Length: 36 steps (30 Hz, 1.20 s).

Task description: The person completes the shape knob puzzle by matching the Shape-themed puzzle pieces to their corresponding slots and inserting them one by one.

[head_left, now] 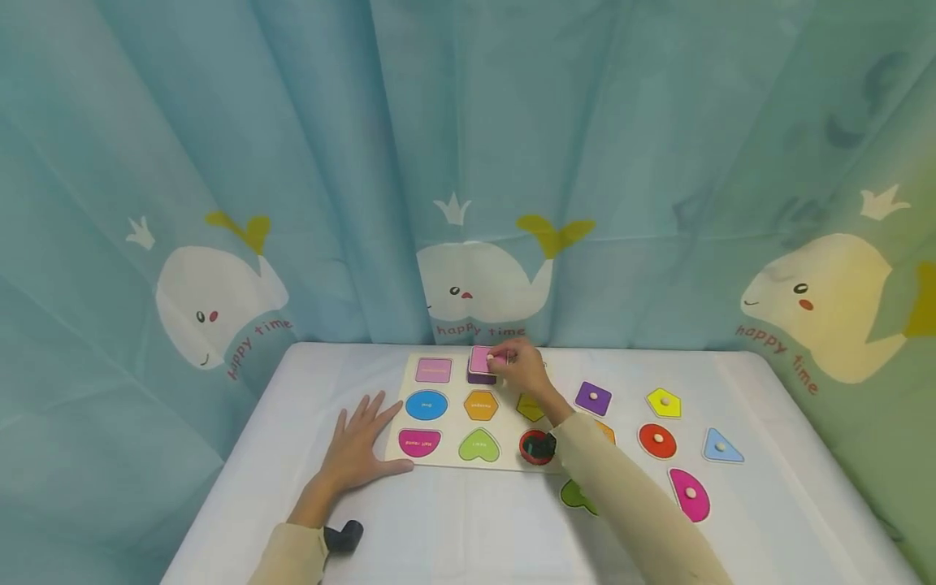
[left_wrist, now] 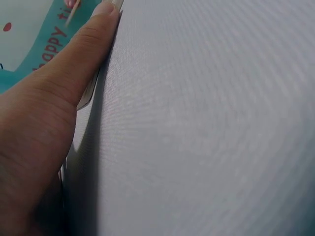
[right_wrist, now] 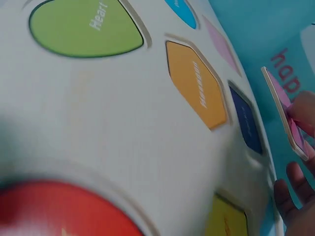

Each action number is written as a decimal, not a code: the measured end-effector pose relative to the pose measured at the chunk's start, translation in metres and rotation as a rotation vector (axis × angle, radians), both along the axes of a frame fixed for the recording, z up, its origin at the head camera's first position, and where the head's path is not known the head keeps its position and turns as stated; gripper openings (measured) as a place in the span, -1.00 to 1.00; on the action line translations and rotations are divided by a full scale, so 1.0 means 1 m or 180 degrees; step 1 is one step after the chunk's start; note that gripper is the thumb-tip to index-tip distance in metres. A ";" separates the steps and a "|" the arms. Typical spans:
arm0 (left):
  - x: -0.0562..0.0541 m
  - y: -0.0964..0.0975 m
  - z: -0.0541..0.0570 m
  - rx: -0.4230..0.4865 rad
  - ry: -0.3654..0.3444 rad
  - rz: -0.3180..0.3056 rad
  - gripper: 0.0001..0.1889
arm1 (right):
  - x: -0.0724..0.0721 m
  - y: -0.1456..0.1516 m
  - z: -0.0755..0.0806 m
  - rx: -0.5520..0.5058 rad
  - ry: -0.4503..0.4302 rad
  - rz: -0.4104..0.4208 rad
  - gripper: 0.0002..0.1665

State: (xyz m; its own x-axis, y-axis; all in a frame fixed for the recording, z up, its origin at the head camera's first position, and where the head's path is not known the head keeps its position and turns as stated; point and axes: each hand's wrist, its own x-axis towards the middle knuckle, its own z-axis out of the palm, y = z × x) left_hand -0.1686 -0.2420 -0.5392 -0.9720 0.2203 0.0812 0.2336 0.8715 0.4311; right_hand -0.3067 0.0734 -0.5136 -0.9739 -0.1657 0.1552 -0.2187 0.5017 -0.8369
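1. Right hand [head_left: 522, 369] pinches the pink piece [head_left: 478, 360], held above the purple slot [head_left: 480, 379] of the board [head_left: 455, 388].
2. Left hand [head_left: 357, 452], fingers spread, touches the board's left edge on the worktop [head_left: 439, 528].

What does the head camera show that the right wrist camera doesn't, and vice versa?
Only the head view shows the person's left hand, fingers spread at the pale flat board, plus the loose, knobbed yellow pentagon piece and light blue triangle piece.

Only the right wrist view shows a gap between the flat pink four-sided piece and the dark purple recess.

Both show the right hand holding that pink piece, and the board's green heart recess.
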 end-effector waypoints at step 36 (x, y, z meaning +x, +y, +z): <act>-0.001 -0.003 -0.002 -0.0137 -0.0013 -0.0009 0.09 | -0.004 -0.110 -0.020 0.0513 0.0027 -0.0095 -0.90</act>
